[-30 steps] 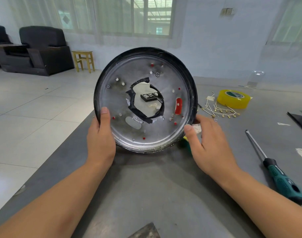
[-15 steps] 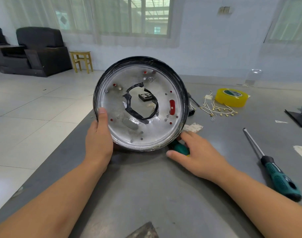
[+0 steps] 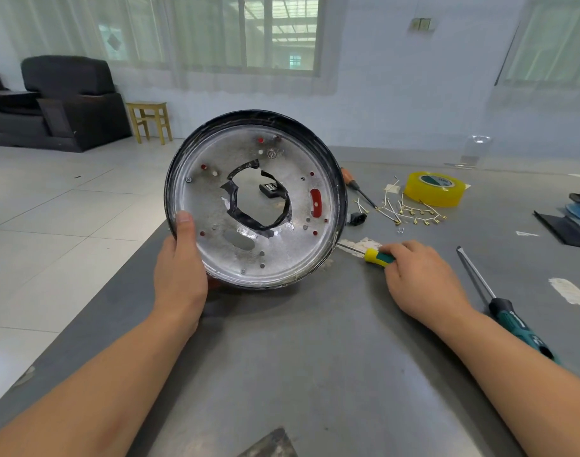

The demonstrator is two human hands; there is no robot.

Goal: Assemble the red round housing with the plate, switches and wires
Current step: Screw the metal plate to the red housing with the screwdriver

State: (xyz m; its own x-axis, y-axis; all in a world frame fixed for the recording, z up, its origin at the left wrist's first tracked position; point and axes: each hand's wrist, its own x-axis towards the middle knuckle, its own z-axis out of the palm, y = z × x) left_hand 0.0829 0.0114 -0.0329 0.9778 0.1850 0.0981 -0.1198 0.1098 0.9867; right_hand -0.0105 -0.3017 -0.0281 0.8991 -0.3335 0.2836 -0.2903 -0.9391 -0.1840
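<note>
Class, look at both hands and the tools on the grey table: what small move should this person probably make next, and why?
Probably lift the small yellow-and-green screwdriver toward the round metal plate. The right hand already curls round its handle on the grey table, while the left hand holds the plate up on edge, its screw holes facing the person.

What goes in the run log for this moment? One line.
left hand: holds round housing tilted on table | right hand: grips yellow-green screwdriver | stage: tool pickup

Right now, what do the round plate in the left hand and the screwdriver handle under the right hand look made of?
Plate: apparently bare metal, dull silver, scuffed and smeared, with punched holes. Screwdriver handle: probably plastic or rubber, smooth yellow and green bands; the right hand covers most of it.
</note>
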